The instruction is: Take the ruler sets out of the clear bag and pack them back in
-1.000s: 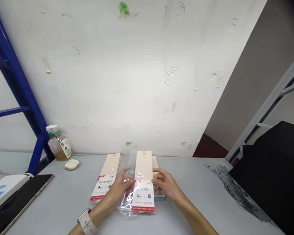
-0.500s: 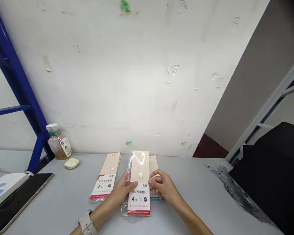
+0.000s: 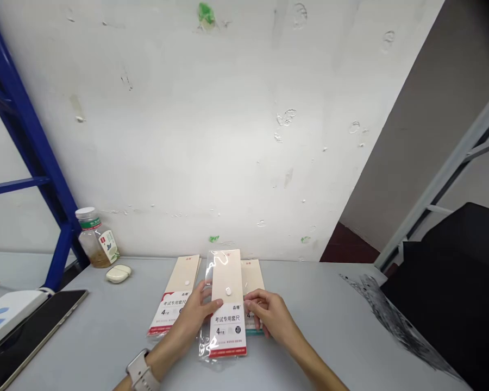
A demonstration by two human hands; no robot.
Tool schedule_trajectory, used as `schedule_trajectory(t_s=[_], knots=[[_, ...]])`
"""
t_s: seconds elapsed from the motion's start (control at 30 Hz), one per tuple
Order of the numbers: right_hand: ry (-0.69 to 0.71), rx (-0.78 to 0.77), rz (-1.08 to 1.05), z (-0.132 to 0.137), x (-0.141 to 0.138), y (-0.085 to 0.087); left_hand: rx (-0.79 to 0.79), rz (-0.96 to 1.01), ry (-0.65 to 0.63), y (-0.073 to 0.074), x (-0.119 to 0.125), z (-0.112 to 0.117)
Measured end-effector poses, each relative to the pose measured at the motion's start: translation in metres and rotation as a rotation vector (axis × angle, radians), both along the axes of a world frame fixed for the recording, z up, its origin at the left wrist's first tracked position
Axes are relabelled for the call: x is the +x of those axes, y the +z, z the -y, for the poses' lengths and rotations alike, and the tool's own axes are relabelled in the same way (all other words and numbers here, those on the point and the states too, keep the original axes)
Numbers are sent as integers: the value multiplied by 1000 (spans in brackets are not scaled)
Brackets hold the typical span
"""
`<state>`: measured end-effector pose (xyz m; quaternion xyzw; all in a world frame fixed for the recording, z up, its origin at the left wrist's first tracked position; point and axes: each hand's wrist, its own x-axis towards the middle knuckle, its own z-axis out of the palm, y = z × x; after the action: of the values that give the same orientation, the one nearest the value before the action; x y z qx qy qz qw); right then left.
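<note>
My left hand [image 3: 195,312] grips a ruler-set packet [image 3: 227,326] by its left side, thumb on the front. It is a cream and white card with a red bottom band, inside a clear plastic sleeve that sticks out past the card on the left. At the packet's right edge, my right hand [image 3: 271,315] has its fingers curled in a pinch. Behind that hand lies a second packet [image 3: 252,277] with a teal bottom band, partly covered. Left of my left hand rest red-banded packets [image 3: 182,277], which appear stacked.
On the grey table [image 3: 309,347], a clear jar [image 3: 96,241] with a white lid and a small cream case [image 3: 118,273] stand at the back left. A dark phone [image 3: 36,331] lies beside a white device [image 3: 12,309]. A black chair [image 3: 452,288] is at the right.
The held packet has shifted slightly left, uncovering more of the teal-banded packet behind it. Both hands have moved a little left with it.
</note>
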<state>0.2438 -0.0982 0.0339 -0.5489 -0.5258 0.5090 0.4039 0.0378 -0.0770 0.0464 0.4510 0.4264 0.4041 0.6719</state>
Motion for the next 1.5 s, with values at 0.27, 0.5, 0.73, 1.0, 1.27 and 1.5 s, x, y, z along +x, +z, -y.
schedule_trajectory(t_s=[0.27,0.5,0.73,1.0,1.27,1.5], knots=[[58,10,-48,7,-12,-1,63,-103,-133,-11,5,5],[69,28,-91,4,-9,-2,790,-666,138,-14,-5,-1],[138,37,-111,10,-16,-2,1170,-915,54,-12,1,7],[96,81,59,8,-5,3,1039,-932,115,3,-36,-27],[85,40,687,2,35,9,802,-1158,92,-6,-80,-53],[92,0,755,5,34,8,749,-1343,109,-13,-69,-46]])
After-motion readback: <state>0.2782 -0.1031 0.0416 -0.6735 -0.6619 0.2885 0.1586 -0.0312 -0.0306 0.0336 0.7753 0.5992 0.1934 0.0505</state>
